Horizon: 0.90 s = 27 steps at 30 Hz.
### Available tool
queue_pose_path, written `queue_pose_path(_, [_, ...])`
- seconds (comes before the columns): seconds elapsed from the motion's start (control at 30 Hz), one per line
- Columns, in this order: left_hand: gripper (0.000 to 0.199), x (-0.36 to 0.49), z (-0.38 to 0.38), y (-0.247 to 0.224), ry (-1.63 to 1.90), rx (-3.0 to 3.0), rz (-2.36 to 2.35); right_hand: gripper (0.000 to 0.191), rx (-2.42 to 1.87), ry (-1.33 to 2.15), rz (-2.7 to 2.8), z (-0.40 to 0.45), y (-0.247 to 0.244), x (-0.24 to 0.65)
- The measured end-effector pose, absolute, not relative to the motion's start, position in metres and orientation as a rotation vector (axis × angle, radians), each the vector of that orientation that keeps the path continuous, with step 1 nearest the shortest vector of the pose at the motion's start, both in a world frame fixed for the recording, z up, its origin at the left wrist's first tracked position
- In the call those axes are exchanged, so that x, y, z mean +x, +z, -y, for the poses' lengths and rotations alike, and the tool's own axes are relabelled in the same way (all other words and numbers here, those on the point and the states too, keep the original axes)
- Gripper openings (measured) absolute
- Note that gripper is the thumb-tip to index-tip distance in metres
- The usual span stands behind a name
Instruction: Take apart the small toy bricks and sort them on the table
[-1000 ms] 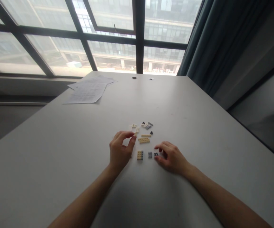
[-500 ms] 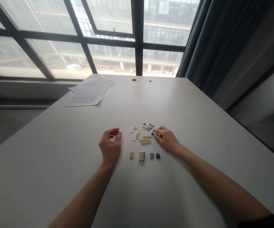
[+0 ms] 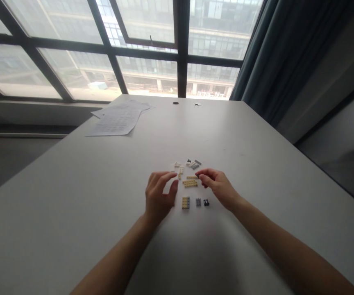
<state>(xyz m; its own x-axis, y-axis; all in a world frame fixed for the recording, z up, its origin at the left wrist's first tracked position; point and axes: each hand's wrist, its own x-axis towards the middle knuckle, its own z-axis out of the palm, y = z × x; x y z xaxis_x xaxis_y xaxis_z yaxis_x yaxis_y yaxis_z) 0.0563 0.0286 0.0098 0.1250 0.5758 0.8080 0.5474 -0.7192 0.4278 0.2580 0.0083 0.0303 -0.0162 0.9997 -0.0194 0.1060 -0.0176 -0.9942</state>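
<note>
My left hand (image 3: 161, 196) is just left of the loose bricks, thumb and fingers apart in a C shape with nothing visible between them. It hides the tan brick at the near left and most of a white plate. My right hand (image 3: 218, 184) pinches a small black brick (image 3: 197, 175) between thumb and forefinger. Close to those fingertips lie a long thin tan brick (image 3: 191, 177) and tan studded plates (image 3: 190, 184). Nearer to me, in a row, are a tan-and-grey block (image 3: 185, 203), a grey brick (image 3: 198, 202) and a black brick (image 3: 206, 202).
Small white bricks (image 3: 181, 169) and grey plates (image 3: 194, 166) lie at the far side of the pile. Printed paper sheets (image 3: 115, 121) rest at the far left of the white table (image 3: 250, 254). A window and dark curtain (image 3: 287, 53) stand beyond.
My left hand has moved right, beside the pile, and its fingers have spread. My right hand has closed on the small black brick that lay by its fingertips. The view has shifted slightly.
</note>
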Motion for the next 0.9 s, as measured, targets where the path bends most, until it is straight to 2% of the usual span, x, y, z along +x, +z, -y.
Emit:
queue_pose_path(0.1, [0.029,0.063,-0.018,0.011,1.625,2.451,-0.962,0.025,-1.051,1.536,0.962,0.005,0.040,0.244])
queue_pose_path(0.2, [0.035,0.067,-0.014,0.011,1.595,2.482,-0.898,0.027,-0.943,1.703,0.843,0.012,0.043,0.234])
queue_pose_path(0.5, [0.017,0.068,-0.015,0.012,1.633,2.448,-0.958,0.025,-1.081,1.596,1.094,0.004,0.038,0.227])
queue_pose_path(0.6, [0.013,0.067,-0.017,0.010,1.661,2.325,-1.030,0.021,-1.202,1.383,1.309,-0.014,0.036,0.228])
queue_pose_path(0.73, [0.012,0.065,-0.022,0.003,1.733,2.096,-1.194,0.025,-1.591,0.610,1.765,-0.058,0.029,0.237])
queue_pose_path(0.9, [0.011,0.064,-0.026,-0.003,1.725,1.923,-1.369,0.032,-1.714,0.456,1.933,-0.103,0.020,0.243])
